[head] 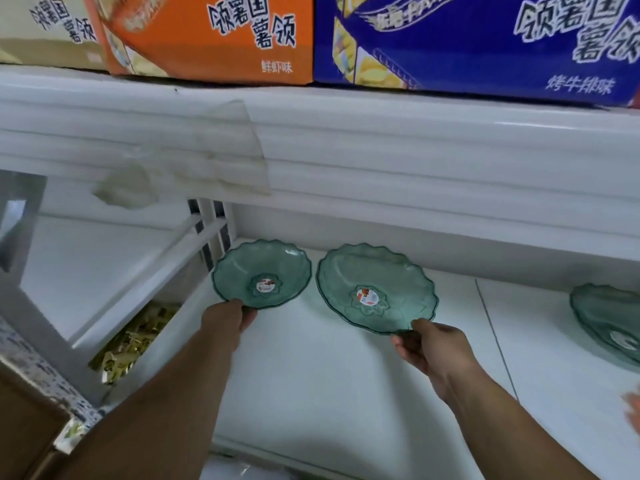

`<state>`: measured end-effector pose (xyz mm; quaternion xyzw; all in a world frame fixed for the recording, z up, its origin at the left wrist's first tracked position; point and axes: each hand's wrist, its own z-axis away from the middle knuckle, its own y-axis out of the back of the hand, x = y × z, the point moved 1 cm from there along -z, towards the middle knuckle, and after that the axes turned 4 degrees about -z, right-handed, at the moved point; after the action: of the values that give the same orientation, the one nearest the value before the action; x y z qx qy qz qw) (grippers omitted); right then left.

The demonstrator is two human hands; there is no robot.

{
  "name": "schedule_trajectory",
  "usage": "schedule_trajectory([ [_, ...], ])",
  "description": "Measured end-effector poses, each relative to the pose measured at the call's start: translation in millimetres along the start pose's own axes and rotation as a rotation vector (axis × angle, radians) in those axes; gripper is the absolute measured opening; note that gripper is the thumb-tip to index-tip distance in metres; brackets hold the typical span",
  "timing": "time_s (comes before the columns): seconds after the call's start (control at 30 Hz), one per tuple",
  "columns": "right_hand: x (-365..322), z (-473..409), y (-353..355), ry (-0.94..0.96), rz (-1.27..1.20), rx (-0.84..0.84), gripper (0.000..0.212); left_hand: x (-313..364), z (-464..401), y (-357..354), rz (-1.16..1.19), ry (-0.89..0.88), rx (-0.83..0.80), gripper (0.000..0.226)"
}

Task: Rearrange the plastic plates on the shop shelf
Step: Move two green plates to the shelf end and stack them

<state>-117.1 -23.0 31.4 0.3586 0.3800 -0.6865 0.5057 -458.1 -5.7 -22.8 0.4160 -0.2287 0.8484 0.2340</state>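
- Two green plates side by side on the white shelf point(346, 368), near each other but apart.
- Left hand point(227, 317) pinching the near rim of the smaller plate point(261, 273), close to the shelf's left end.
- Right hand point(433, 348) gripping the near rim of the larger plate point(375, 289), possibly tilted up off the shelf.
- Third plate point(609, 320) cut off at the right edge, well apart.
- Orange box point(207, 36) and blue box point(485, 46) on the shelf above.
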Motion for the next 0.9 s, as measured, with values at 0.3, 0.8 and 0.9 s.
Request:
schedule_trajectory([
  [0.3, 1.2, -8.7, -43.2, 0.029, 0.049, -0.061, 0.020, 6.0, -4.4, 16.8, -0.032, -0.107, -0.032, 0.026],
  [0.8, 13.2, -36.8, -196.5, 0.023, 0.298, -0.241, 0.023, -0.5, 4.4, 25.9, -0.011, -0.164, -0.192, 0.032],
  [0.9, 17.0, -44.4, -210.4, -0.008, 0.301, -0.223, 0.030, -3.0, 1.8, 26.1, -0.010, -0.176, -0.203, 0.029],
])
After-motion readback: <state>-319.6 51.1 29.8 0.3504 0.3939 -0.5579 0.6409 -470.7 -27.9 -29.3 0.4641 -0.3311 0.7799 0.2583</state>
